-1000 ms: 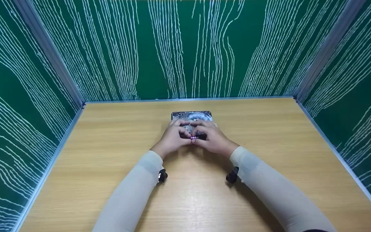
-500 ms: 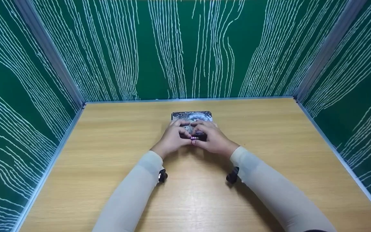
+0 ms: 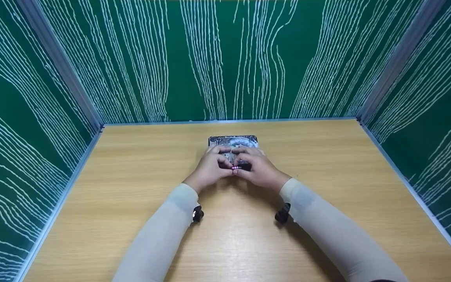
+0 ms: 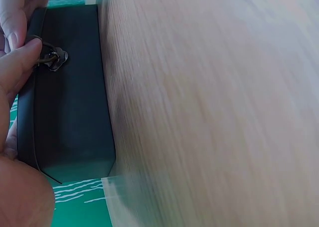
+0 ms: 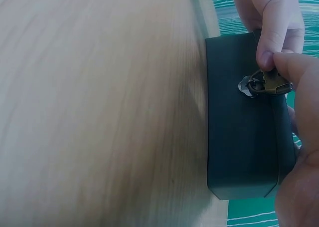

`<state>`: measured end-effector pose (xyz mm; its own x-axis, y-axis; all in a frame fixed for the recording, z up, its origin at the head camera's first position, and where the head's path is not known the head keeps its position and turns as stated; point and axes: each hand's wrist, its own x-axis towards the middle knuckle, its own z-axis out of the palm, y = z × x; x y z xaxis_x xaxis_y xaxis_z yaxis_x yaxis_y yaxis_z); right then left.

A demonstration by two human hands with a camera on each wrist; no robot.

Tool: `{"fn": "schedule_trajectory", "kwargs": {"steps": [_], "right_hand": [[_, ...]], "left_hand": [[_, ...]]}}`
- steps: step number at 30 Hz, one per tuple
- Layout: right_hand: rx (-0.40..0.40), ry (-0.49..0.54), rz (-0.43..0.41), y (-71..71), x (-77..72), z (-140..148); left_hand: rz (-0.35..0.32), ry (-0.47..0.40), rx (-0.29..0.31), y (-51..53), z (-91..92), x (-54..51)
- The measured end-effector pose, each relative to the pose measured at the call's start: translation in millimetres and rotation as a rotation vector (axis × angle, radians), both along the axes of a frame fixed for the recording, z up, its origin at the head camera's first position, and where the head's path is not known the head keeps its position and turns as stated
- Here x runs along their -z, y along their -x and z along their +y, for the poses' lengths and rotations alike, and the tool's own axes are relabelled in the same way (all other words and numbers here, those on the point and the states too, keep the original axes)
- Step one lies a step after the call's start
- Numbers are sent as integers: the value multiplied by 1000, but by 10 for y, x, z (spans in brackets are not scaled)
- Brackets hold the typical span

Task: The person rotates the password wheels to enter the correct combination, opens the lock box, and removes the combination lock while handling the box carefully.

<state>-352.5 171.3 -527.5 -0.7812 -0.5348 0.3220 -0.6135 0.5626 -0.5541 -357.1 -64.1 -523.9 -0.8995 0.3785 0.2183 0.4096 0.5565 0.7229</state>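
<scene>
A dark box (image 4: 75,102) with a patterned grey lid (image 3: 235,141) sits on the table, its lid partly covered by my hands. On its front face is a silver metal clasp (image 5: 245,86), and through it hangs a small bronze-coloured padlock (image 5: 277,84). My left hand (image 3: 210,168) pinches the padlock from the left by thumb and forefinger. From the right, my right hand (image 3: 260,168) holds it between thumb and forefinger, its other fingers over the lid. Shiny pink-purple spots show on the padlock in the head view. The fingertips hide part of it.
The wooden table (image 3: 233,235) spreads around the box. Green panels (image 3: 249,58) with white wavy lines enclose the back and sides, joined by grey posts (image 3: 63,62). A small black device sits on each sleeved wrist.
Both hands and the box stay in place. Only the fingertips shift slightly at the padlock, with its pink-purple spots a little more or less covered.
</scene>
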Motion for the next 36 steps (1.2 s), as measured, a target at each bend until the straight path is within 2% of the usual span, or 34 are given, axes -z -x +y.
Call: {"fn": "schedule_trajectory", "kwargs": {"steps": [6,22,28,36], "right_hand": [[14,-12,-31,6,4,7],[-9,-3,13,-1,-12,-2],[-2,-14,-2,4,-3,1],[8,-9,-22,-6,-12,10]], "left_hand": [[-20,6,-11,18,3,4],[-18,-10,-16,0,8,0],[-41,-10,-25,2,10,4],[-41,-15,-22,7,3,5]]}}
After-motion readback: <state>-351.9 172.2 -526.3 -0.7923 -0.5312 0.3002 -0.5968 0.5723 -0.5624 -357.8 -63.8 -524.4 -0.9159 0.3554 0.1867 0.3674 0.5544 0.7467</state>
